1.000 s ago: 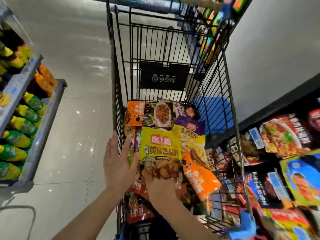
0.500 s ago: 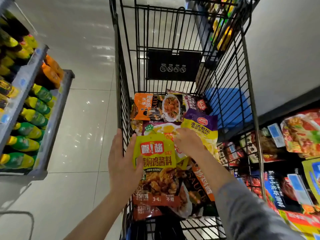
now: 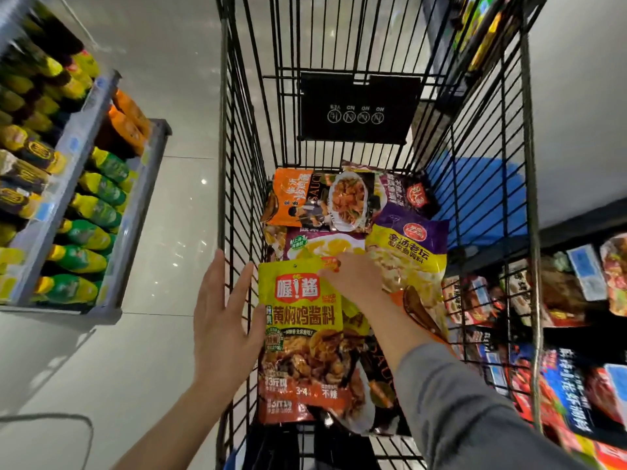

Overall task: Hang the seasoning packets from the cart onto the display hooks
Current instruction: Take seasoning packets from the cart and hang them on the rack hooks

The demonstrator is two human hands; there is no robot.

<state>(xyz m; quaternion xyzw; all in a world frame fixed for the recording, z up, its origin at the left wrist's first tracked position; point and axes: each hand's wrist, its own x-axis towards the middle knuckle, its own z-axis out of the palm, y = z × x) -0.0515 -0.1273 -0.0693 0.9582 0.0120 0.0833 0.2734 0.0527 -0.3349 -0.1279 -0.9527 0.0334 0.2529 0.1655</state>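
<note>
A black wire cart (image 3: 237, 184) holds several seasoning packets. On top of the pile lies a yellow-green packet (image 3: 302, 320) with red lettering and a small hang hole at its upper edge. My left hand (image 3: 224, 320) is flat, fingers spread, with the thumb against the packet's left edge by the cart's left wall. My right hand (image 3: 353, 279) reaches in from the right, fingers curled over the packet's top right corner; its thumb is hidden. Farther back lie an orange packet (image 3: 291, 195) and a purple-and-yellow packet (image 3: 410, 252).
A grey shelf (image 3: 84, 184) of green and yellow bottles stands left of the cart across a pale tiled floor (image 3: 176, 232). Right of the cart, a dark display (image 3: 576, 300) carries hanging packets. A black sign panel (image 3: 356, 110) hangs on the cart's far wall.
My right hand has moved from the yellow-green packet's bottom edge up to its top right corner. The packet has slid toward me. My left hand stays at its left edge.
</note>
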